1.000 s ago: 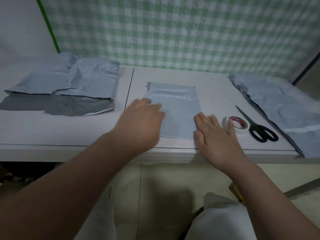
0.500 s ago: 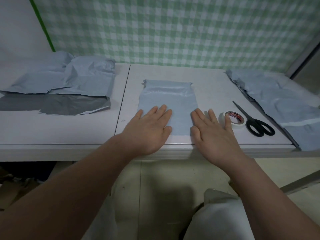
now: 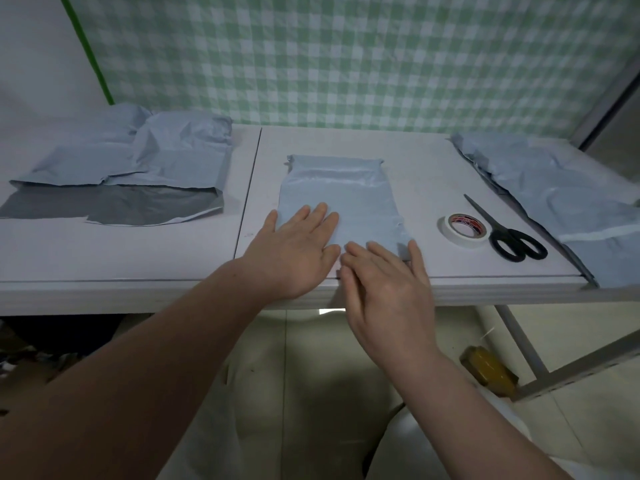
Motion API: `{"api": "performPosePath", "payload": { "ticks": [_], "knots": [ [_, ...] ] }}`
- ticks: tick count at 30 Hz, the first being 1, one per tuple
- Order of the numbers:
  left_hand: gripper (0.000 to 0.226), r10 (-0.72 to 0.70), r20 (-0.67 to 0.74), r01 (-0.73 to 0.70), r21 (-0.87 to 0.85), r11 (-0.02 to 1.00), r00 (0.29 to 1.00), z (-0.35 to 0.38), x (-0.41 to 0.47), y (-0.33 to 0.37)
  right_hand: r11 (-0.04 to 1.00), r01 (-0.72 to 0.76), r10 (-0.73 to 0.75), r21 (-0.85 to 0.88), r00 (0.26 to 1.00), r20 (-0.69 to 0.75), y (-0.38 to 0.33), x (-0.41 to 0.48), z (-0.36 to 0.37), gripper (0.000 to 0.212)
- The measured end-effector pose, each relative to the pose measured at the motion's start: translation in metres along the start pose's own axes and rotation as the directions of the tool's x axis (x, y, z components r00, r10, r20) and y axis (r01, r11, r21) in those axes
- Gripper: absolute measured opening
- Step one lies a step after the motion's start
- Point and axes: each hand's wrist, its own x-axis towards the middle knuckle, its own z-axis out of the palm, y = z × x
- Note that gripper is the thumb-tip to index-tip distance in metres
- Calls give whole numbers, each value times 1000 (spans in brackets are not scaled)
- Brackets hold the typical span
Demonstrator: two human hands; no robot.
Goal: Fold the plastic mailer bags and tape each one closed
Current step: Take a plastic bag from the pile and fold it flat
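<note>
Mailer bag [image 3: 341, 195]: a light blue plastic bag lying flat on the white table [image 3: 138, 251], its far end folded over into a narrow band; its near end reaches the table's front edge.
Left hand [image 3: 294, 251]: palm down on the near left part of the mailer bag, fingers spread flat and wide, grasping nothing.
Right hand [image 3: 388, 289]: just right of the left hand, fingers extended and pressed on the bag's near right corner; the thumb stands at the bag's right edge. It lies flat and holds nothing.
Tape roll [image 3: 462, 230]: white roll with a red-printed core, lying flat on the table to the right of the mailer bag, well clear of it.
Scissors [image 3: 509, 237]: black-handled, closed, just right of the tape roll, blades pointing away from the person.
Folded bags [image 3: 149, 161]: a pile far left of the mailer bag, grey inner sides showing at the near edge.
Unfolded bags [image 3: 554, 192]: a stack far right of the mailer bag, beyond the scissors.
</note>
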Motion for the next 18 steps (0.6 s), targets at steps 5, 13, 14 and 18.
{"api": "performPosePath", "payload": {
  "ticks": [5,13,14,18],
  "knots": [
    [56,-6,8,6,1,1000,1000,-2,0,1,990,-92,87,-111,995,-47,18,-4,-10,26],
    [55,-10,32,10,-13,1000,999,-5,-2,2,971,-174,145,-163,973,-179,42,-7,-27,24],
    [55,-11,30,11,-14,1000,999,-5,-2,2,973,-172,143,-153,972,-186,42,-7,-27,23],
    [55,-9,32,9,-20,1000,999,-6,-3,3,935,-356,352,-11,929,-111,41,0,-36,25]
  ]
}}
